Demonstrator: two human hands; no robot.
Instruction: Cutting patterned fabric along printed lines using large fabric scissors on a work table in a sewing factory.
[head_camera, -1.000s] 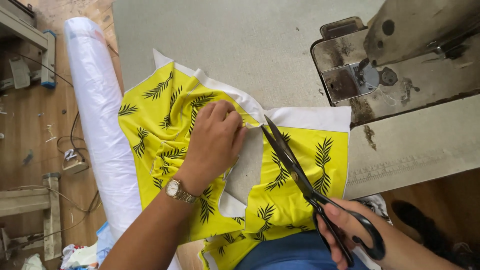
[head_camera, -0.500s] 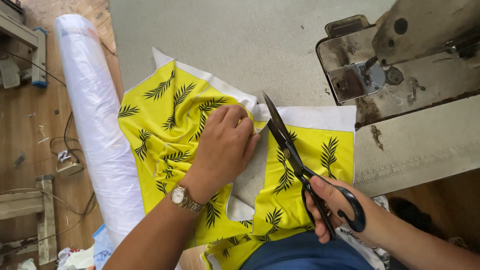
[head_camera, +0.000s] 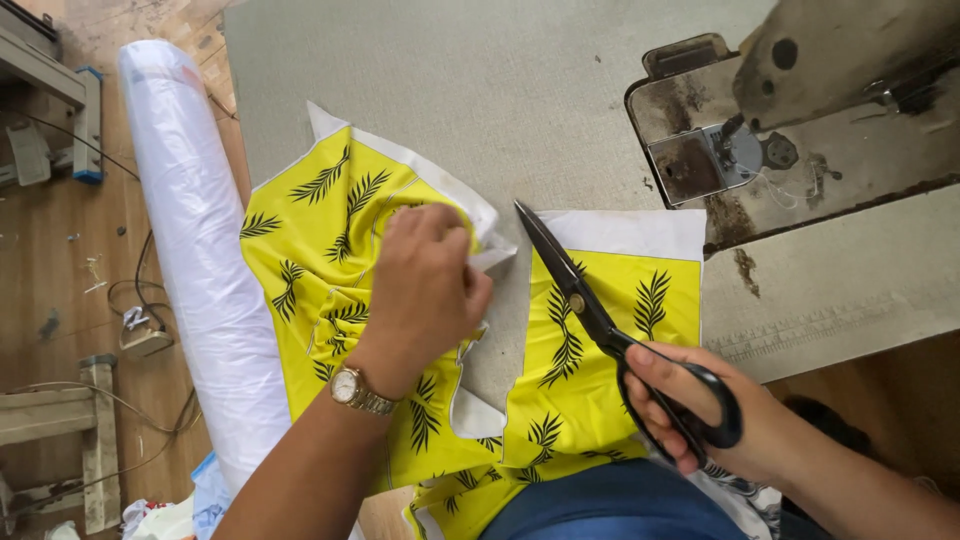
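A yellow fabric with dark leaf prints and white borders lies on the grey table, cut into two parts. My left hand, a watch on its wrist, grips and pulls the left part's white edge away from the cut. The right part lies flat. My right hand holds black scissors by the handles. Their blades are together and point up and to the left, over the right part's edge.
A sewing machine stands at the table's upper right. A white roll of material leans along the table's left edge. On the wooden floor at left lie cables, wooden pieces and scraps. My blue-clad lap shows at the bottom.
The two fabric parts have come apart, with a gap of bare table between them. My left hand has drawn its part to the left. The scissors stay by the right part.
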